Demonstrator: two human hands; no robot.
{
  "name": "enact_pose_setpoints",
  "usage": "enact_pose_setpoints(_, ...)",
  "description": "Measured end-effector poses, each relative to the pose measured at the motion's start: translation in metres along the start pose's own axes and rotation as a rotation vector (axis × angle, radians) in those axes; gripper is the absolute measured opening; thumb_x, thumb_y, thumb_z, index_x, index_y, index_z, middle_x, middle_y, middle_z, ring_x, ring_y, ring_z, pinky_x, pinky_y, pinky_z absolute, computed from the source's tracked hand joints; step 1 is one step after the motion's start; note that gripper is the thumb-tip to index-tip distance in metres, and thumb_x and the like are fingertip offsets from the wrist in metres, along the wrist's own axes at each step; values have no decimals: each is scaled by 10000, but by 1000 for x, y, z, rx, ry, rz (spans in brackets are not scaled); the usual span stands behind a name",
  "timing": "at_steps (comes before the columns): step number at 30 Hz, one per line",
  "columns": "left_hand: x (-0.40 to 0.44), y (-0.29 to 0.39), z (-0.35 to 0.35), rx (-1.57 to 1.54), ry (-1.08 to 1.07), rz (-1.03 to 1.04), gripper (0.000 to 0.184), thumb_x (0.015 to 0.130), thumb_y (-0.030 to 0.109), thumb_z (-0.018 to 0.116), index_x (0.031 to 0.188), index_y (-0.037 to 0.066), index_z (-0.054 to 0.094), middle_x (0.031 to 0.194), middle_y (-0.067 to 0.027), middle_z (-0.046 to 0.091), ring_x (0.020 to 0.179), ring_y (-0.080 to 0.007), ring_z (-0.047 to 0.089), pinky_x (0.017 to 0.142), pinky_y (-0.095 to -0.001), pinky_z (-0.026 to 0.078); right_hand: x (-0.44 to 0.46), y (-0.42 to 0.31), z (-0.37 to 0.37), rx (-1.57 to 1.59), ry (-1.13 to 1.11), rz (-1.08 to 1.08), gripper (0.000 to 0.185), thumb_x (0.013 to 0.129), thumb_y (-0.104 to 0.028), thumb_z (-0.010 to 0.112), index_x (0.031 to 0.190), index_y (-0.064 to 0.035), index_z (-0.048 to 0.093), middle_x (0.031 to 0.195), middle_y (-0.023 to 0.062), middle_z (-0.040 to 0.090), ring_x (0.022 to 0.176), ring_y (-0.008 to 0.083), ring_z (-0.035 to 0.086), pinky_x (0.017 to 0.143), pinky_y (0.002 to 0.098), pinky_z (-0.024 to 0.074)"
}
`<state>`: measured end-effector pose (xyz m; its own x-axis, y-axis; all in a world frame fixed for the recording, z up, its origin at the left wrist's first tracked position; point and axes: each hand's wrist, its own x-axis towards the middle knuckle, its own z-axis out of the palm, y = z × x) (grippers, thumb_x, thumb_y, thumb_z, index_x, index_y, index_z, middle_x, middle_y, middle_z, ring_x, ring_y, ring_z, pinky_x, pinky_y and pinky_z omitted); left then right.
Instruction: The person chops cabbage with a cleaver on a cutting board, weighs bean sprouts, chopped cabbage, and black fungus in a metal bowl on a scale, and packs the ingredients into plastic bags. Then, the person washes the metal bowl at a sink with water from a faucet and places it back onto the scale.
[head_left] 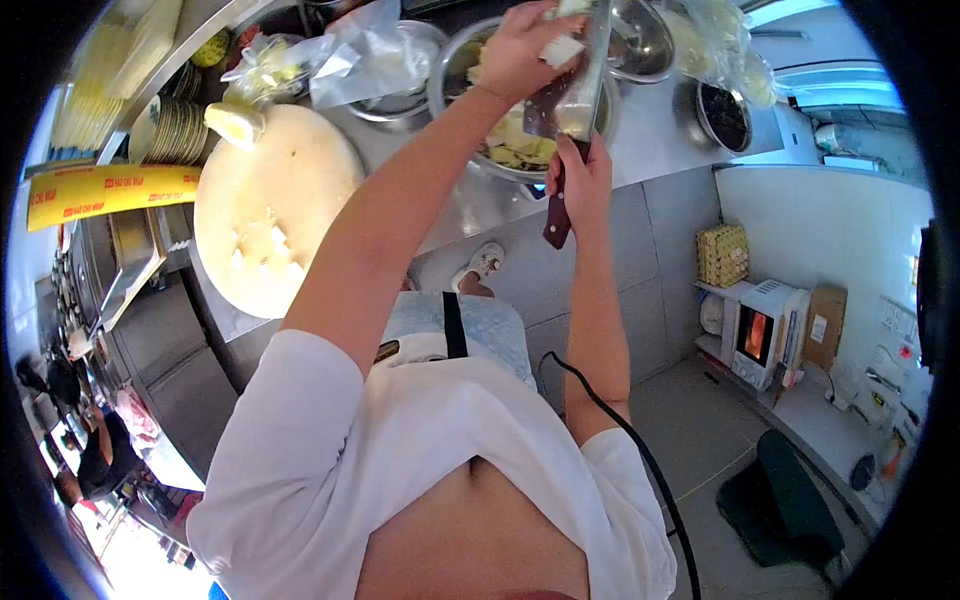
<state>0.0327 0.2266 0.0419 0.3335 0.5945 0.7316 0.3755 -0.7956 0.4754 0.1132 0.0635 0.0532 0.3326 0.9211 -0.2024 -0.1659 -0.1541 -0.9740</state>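
My right hand (585, 185) is wrapped round the dark wooden handle of a cleaver (590, 85), whose broad blade points away from me over a large metal bowl (437, 95). My left hand (515, 55) is closed beside the blade, with white food chunks (562, 51) at its fingers. Pale yellow and whitish cut pieces (515, 145) lie in the bowl under the blade. To the left, a round cutting board (275, 180) carries small white scraps (278, 237) and a pale wedge (235, 125) at its far edge.
Plastic bags (365, 60) lie on the counter behind the board. A smaller metal bowl (640, 45) and a container of dark contents (724, 118) stand to the right. A yellow wrap box (115, 193) and stacked plates (170, 130) are at far left. A black cable (640, 440) hangs beside me.
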Motion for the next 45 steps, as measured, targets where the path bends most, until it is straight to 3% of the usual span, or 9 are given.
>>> enact_pose_setpoints(1, -2, -6, 9, 30, 24, 21, 451, 739, 140, 668, 1174, 120, 550, 1148, -146, 540, 1044, -312, 527, 800, -413, 475, 8, -1, -15, -48, -8, -47, 103, 875, -124, 507, 836, -39, 462, 547, 23, 445, 395, 107, 423, 376, 255, 345)
enact_pose_setpoints(2, -13, -15, 24, 19, 22, -97, 456, 697, 229, 711, 1137, 239, 591, 1149, -109, 536, 1084, -294, 505, 911, -363, 425, 13, -2, -28, -138, 20, -49, 121, 864, -104, 522, 939, -9, 525, 545, 11, 473, 403, 99, 436, 381, 258, 349)
enact_pose_setpoints(8, -50, -26, 11, -30, -418, -156, 321, 730, 186, 683, 1034, 121, 603, 1085, -115, 566, 1016, -299, 534, 883, -381, 435, 20, -4, -83, -327, -25, -37, 112, 862, -117, 527, 882, -8, 541, 541, 10, 494, 424, 91, 465, 395, 253, 372)
enact_pose_setpoints(16, -79, -26, -94, 170, -153, -194, 321, 776, 159, 639, 1090, 119, 582, 1155, -122, 538, 1071, -314, 508, 908, -378, 417, 20, -10, -92, -103, -79, -19, 119, 868, -131, 526, 836, -16, 515, 544, 15, 471, 414, 94, 449, 385, 251, 366)
enact_pose_setpoints(23, -224, 2, -225, 733, -188, -399, 691, 730, 316, 702, 1303, 104, 381, 1360, -183, 310, 1251, -360, 296, 1020, -504, 250, 15, -24, -67, 129, -127, 33, 149, 867, -168, 548, 834, -47, 467, 556, 23, 461, 412, 116, 443, 389, 251, 355)
enact_pose_setpoints(28, -326, 18, -272, 929, -314, -742, 957, 666, 533, 687, 1414, 229, 173, 1462, -152, 74, 1340, -380, 79, 1024, -630, 102, 2, -16, -20, 270, -267, 117, 143, 873, -192, 534, 829, -76, 462, 564, 17, 457, 411, 115, 432, 391, 248, 348)
enact_pose_setpoints(32, -358, -7, -303, 1012, -332, -940, 949, 692, 637, 594, 1422, 239, 138, 1468, -169, 35, 1342, -396, 49, 1008, -660, 89, -15, 14, 47, 74, -486, 286, 250, 872, -298, 541, 783, -76, 468, 577, 20, 496, 438, 121, 467, 418, 261, 386)
enact_pose_setpoints(39, -387, -84, -349, 978, -165, -1067, 914, 755, 553, 585, 1425, 150, 111, 1448, -229, 61, 1319, -436, 111, 1069, -532, 146, -71, 100, 166, -107, -745, 524, 217, 902, -285, 513, 873, -78, 453, 598, 3, 482, 450, 96, 455, 424, 233, 375)
enact_pose_setpoints(45, -360, -103, -357, 505, 128, -953, 596, 871, 300, 521, 1353, 42, 286, 1359, -212, 334, 1288, -359, 268, 1072, -428, 207, -110, 155, 206, -217, -666, 530, 246, 908, -281, 499, 843, -49, 451, 557, 20, 485, 448, 116, 484, 432, 266, 396)
